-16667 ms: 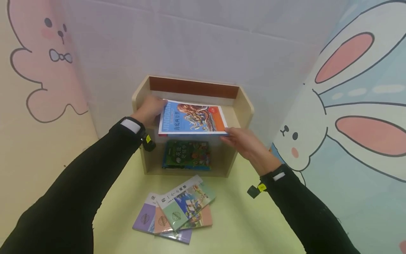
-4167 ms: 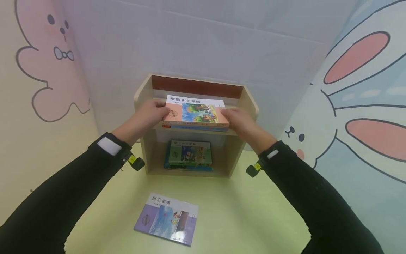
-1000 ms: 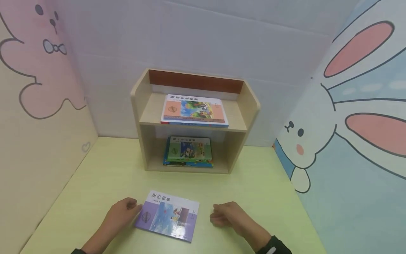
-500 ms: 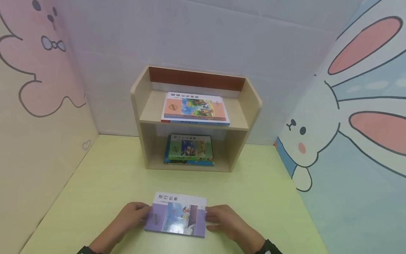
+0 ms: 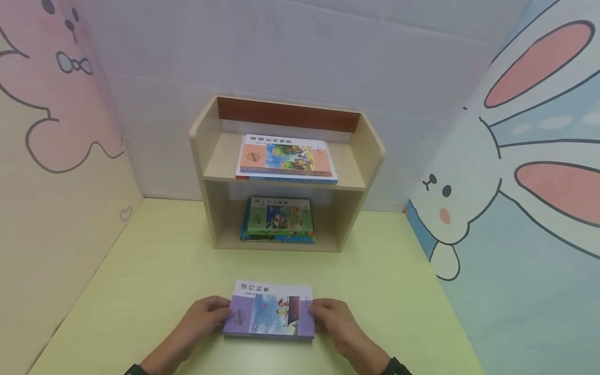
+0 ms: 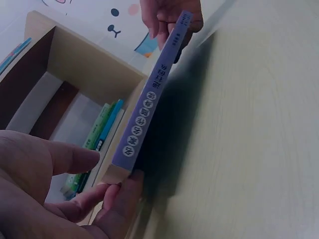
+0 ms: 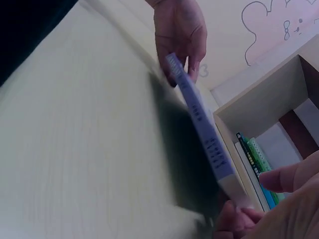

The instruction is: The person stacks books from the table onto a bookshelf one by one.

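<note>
A purple-and-white paperback book (image 5: 276, 312) with a painted picture on its cover is raised over the table, its shadow beneath it in both wrist views. My left hand (image 5: 202, 319) holds its left edge, fingers under the book and thumb on the cover side. At the opposite edge, my right hand (image 5: 339, 324) grips it the same way. The spine (image 6: 149, 99) faces toward me in the left wrist view. The fingertips under the book are partly hidden in the head view.
Behind the book stands a two-tier wooden shelf (image 5: 206, 192). An orange book (image 5: 286, 156) tops the flat stack on its upper tier. A green book (image 5: 279, 214) lies on blue-edged ones below. The pale table (image 5: 384, 281) meets a wall with a rabbit picture at right.
Earlier, the orange and green books went onto the shelf's two tiers. In the last second both hands took the purple book's edges, straightened it, moved it right and raised it.
</note>
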Demonstrator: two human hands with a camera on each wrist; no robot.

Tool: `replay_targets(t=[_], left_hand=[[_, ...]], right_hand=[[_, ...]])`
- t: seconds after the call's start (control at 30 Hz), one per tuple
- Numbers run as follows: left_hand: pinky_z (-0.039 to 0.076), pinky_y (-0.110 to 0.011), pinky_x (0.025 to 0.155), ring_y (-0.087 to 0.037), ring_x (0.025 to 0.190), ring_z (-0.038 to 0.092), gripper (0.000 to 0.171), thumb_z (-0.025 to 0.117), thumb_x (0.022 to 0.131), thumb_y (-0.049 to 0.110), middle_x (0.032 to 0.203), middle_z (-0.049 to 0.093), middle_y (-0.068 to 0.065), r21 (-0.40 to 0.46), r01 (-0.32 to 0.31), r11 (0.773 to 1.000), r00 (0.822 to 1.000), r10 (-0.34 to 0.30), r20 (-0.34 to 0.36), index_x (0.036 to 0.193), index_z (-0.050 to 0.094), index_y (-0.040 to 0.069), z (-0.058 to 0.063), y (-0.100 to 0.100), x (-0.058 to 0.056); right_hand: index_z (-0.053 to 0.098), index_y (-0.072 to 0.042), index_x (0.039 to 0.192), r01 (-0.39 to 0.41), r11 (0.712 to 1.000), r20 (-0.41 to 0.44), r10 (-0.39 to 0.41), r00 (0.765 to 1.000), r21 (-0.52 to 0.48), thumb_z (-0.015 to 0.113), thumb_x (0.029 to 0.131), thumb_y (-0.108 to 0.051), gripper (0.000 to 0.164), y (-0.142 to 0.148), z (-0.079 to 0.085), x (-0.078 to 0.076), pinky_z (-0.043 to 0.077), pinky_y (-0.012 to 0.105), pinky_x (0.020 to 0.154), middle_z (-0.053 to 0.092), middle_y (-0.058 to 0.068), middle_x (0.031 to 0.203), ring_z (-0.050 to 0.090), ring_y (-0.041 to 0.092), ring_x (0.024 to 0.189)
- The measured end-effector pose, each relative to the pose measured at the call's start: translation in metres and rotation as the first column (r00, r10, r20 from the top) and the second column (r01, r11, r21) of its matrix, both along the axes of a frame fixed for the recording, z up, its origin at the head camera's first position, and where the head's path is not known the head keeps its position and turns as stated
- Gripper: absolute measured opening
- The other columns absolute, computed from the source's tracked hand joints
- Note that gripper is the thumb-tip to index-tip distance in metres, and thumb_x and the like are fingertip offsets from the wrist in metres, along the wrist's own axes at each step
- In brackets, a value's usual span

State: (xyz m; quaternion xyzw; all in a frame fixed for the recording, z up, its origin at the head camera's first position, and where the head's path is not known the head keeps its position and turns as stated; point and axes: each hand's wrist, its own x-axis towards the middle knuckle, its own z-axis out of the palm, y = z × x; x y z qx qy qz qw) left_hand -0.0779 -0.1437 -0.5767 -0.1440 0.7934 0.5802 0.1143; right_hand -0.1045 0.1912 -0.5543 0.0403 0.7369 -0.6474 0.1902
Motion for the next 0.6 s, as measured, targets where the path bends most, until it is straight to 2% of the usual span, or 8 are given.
replay_targets(t=[0.13,0.3,0.43,0.6], left_hand=[[0.064,-0.04,0.083,-0.023,0.098,0.073,0.03,0.076,0.1,0.007,0.112,0.078,-0.009,0.012,-0.018,1.0,1.0,0.018,-0.018,0.127,0.073,-0.006,0.001,0.003,0.0],[0.065,-0.042,0.089,-0.025,0.104,0.075,0.031,0.074,0.102,0.007,0.12,0.077,-0.013,0.073,-0.03,0.997,0.999,0.033,-0.032,0.131,0.073,-0.006,0.006,0.003,0.001],[0.066,-0.041,0.089,-0.027,0.104,0.077,0.032,0.072,0.103,0.004,0.118,0.079,-0.015,0.132,-0.029,0.991,0.999,0.035,-0.041,0.133,0.07,-0.008,0.01,0.003,0.001],[0.066,-0.039,0.087,-0.029,0.104,0.077,0.041,0.068,0.105,0.001,0.119,0.078,-0.02,0.203,-0.02,0.979,0.998,0.03,-0.046,0.143,0.06,-0.013,0.016,0.003,0.001]], right_hand=[[0.066,0.02,0.125,0.047,0.999,-0.022,-0.047,0.999,0.019,0.072,0.104,-0.007,0.035,0.002,-0.005,-0.003,0.064,0.033,0.077,0.079,0.012,0.105,0.074,0.017,0.089],[0.063,0.02,0.128,0.048,0.999,-0.009,-0.048,0.999,-0.002,0.073,0.103,-0.006,0.038,0.005,-0.008,-0.007,0.065,0.034,0.079,0.078,0.013,0.107,0.075,0.019,0.092],[0.062,0.019,0.132,0.03,0.999,0.014,-0.03,0.999,-0.022,0.073,0.104,-0.008,0.041,0.009,-0.002,-0.01,0.066,0.036,0.081,0.077,0.014,0.111,0.075,0.02,0.096],[0.061,0.017,0.137,0.001,1.0,0.033,0.0,0.999,-0.025,0.073,0.105,-0.012,0.044,0.012,0.011,-0.014,0.066,0.039,0.083,0.077,0.014,0.116,0.075,0.021,0.101]])
